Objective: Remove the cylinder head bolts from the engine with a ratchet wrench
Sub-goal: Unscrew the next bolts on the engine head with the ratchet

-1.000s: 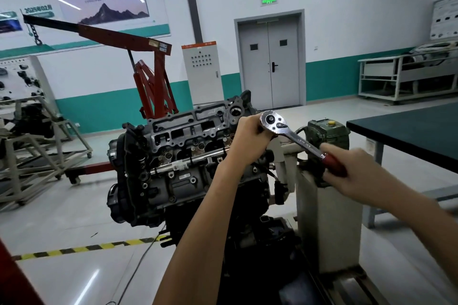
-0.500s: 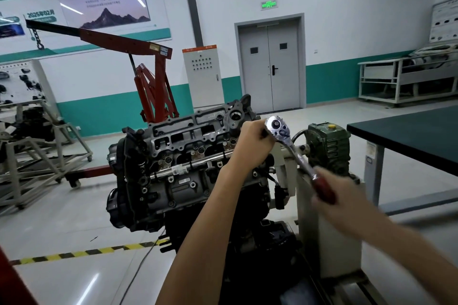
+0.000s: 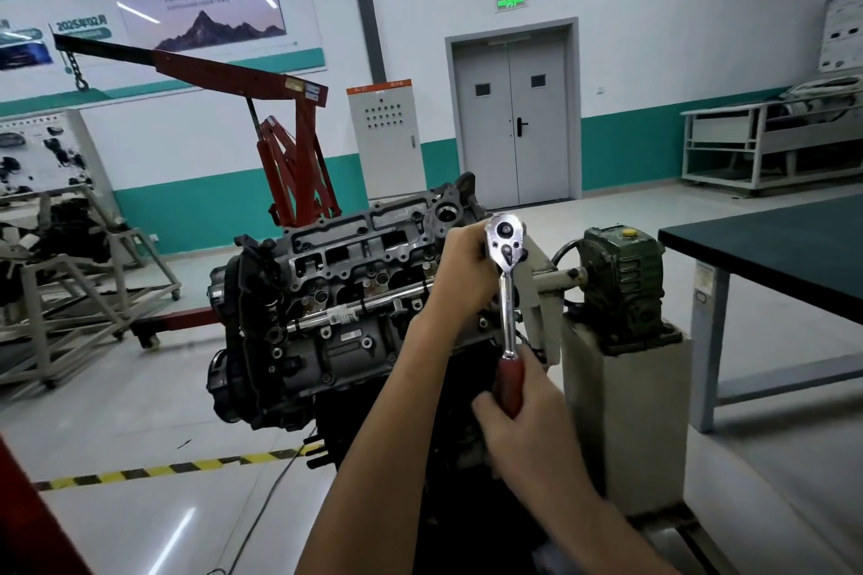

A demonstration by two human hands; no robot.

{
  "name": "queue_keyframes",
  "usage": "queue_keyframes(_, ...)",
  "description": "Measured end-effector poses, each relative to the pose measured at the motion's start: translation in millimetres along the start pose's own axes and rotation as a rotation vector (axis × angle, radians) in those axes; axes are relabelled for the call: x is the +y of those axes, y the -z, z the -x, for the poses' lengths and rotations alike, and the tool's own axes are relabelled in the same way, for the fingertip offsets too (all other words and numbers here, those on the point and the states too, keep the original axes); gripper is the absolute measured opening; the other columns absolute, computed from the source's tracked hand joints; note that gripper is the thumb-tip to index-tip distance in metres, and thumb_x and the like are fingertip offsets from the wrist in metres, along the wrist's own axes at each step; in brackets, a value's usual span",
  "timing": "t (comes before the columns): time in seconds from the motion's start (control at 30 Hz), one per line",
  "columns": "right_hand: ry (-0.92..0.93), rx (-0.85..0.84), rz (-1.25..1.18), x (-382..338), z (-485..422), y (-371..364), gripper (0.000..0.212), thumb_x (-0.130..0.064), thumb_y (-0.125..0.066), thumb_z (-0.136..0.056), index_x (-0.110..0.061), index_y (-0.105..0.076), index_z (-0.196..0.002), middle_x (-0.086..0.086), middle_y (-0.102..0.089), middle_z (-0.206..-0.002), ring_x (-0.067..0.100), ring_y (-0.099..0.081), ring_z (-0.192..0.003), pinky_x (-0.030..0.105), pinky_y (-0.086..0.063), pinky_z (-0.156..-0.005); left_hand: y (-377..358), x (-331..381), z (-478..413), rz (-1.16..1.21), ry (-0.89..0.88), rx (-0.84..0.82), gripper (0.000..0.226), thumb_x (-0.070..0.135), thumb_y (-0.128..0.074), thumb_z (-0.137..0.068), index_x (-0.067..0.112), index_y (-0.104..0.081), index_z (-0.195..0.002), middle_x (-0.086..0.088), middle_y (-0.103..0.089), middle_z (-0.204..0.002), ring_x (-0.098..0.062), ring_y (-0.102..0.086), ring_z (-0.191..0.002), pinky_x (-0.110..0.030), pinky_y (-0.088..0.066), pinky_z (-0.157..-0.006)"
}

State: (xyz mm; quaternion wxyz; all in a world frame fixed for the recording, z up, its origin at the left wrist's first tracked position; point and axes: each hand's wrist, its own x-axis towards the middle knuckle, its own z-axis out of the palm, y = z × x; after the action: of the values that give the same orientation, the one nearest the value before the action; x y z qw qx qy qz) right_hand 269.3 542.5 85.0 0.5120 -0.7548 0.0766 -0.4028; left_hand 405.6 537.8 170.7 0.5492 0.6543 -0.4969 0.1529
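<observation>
Head view: ratchet wrench (image 3: 506, 289) lies with its long axis close to vertical in the frame. Its chrome head is uppermost at the right-hand end of the engine (image 3: 336, 294), and its red handle points down and back toward the person. The left hand (image 3: 460, 275) is at the head end, its fingers curled round the wrench just behind the chrome head. What the drive end engages is hidden behind that hand, so the seating cannot be confirmed. The right hand (image 3: 527, 416) is at the opposite end, its fingers wrapped round the red handle, slightly blurred. The left hand is therefore nearer the engine and marks the pivot. The right hand is nearer the person and sits at the far end of the lever. Any coming stroke is judged to turn about the head, with the handle sweeping sideways across the frame. The green gearbox (image 3: 621, 289) and its grey stand column sit just beside the handle on the right. Clearance looks tighter on that side than toward the engine body. The bench (image 3: 770, 247) stands well apart, farther right.
</observation>
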Motion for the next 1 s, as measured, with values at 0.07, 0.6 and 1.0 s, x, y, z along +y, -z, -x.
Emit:
queue_keyframes(0.07, 0.056, -0.154, 0.170, 5.2, -14.0, 39.1, 0.031, 0.000, -0.064, -0.076, -0.023, -0.051, -0.093, -0.004, -0.053, -0.061, 0.006, -0.055, -0.054, 0.017, -0.049, -0.056, 4.8, 1.0, -0.7, 0.005, 0.009, -0.007, 0.041, -0.007, -0.058, -0.084, 0.015, -0.046, -0.051, 0.007, -0.043, -0.051, -0.004, -0.034, -0.052, -0.024, -0.031, -0.052)
queue_keyframes(0.6, -0.062, 0.017, -0.095, 0.3, 8.3, -3.0, 0.024, -0.004, -0.063, -0.077, -0.023, -0.049, -0.075, -0.007, -0.050, -0.050, 0.004, -0.046, -0.038, 0.013, -0.039, -0.039, -2.5, 3.4, 1.9, 0.013, -0.053, 0.005, 0.045, -0.011, -0.056, -0.084, 0.016, -0.038, -0.052, 0.008, -0.034, -0.050, -0.004, -0.026, -0.051, -0.027, -0.025, -0.051)
queue_keyframes(1.0, 0.350, -0.317, 0.630, -4.9, -68.7, 123.3, 0.042, 0.000, -0.067, -0.076, -0.032, -0.045, -0.090, -0.013, -0.050, -0.060, -0.004, -0.056, -0.055, 0.002, -0.039, -0.051, 6.4, 6.0, 3.7, 0.065, 0.019, -0.012, 0.036, -0.003, -0.056, -0.088, 0.019, -0.060, -0.059, 0.011, -0.052, -0.051, 0.000, -0.038, -0.048, -0.015, -0.031, -0.051)
